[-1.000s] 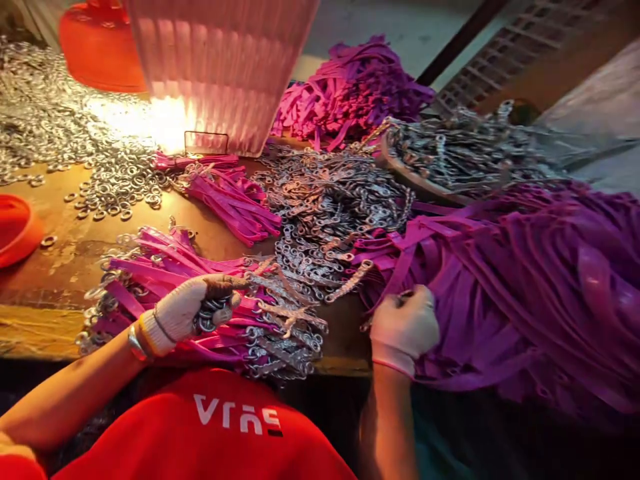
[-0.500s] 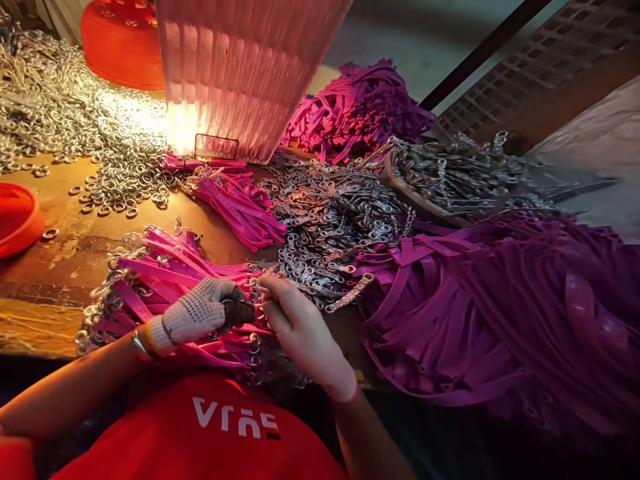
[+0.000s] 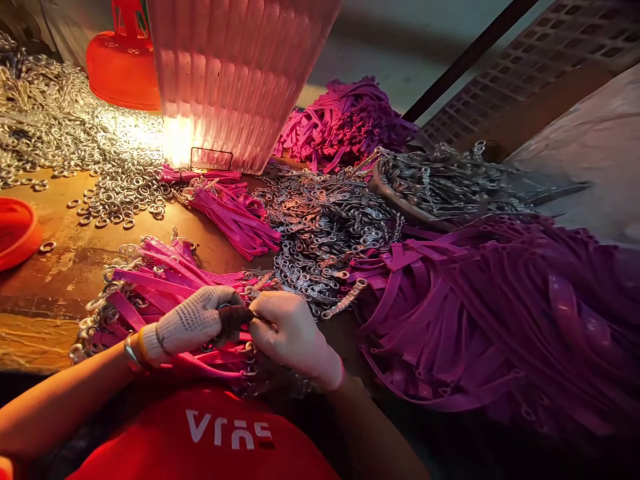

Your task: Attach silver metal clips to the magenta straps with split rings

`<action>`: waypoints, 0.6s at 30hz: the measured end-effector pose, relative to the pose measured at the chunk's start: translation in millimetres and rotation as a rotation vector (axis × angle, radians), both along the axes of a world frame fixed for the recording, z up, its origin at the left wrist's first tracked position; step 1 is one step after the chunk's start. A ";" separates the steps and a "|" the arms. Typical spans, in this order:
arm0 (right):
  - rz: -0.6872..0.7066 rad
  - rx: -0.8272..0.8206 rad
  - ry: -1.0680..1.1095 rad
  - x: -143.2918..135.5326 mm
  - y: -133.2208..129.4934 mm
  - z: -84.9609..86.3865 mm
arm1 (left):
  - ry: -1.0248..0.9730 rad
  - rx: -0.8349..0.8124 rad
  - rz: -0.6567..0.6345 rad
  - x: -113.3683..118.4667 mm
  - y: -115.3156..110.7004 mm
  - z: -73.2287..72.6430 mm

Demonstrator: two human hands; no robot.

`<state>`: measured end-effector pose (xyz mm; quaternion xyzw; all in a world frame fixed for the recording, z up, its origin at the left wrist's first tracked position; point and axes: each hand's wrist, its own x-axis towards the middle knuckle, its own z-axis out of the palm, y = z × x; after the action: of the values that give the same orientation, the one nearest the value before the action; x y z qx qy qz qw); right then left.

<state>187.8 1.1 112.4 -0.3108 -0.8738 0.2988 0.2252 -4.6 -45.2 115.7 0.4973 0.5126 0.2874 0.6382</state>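
My left hand point(image 3: 193, 320), in a white dotted glove, is closed over the pile of pink straps point(image 3: 155, 277) with metal rings at their ends. Dark material covers its fingertips; whether that is finger wrapping or a held item, I cannot tell. Against those fingertips, my right hand point(image 3: 293, 333), in a thin pale glove, is pinched shut. Whatever lies between the two hands is hidden. Just beyond them spreads a heap of silver chain-like pieces point(image 3: 320, 227), with one studded piece point(image 3: 345, 299) lying at its near edge.
Purple straps point(image 3: 450, 320) fill the right side. A container of metal pieces point(image 3: 440, 180) stands behind them. Loose rings point(image 3: 115, 193) cover the back left near an orange lamp-like shade point(image 3: 123, 73) and a ribbed translucent panel point(image 3: 235, 80). An orange bowl point(image 3: 33, 233) sits at left.
My right hand's fingers have curled from extended into a closed pinch, meeting the left fingertips. The whole view has shifted slightly, with objects appearing lower and further left.
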 end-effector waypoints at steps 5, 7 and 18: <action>-0.191 0.224 0.018 -1.5 -10.3 -5.5 | -0.047 0.019 -0.027 7.7 4.2 7.5; -0.189 0.208 0.056 1.4 -13.4 -9.4 | -0.047 -0.007 -0.023 10.0 6.2 12.0; -0.474 -0.039 0.232 22.0 7.6 -20.9 | 0.888 0.526 -0.250 40.1 189.7 -6.1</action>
<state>209.8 8.7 91.5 -0.4749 -0.7388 0.2883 0.3816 35.5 144.5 109.5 0.7717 0.5809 0.0895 0.2430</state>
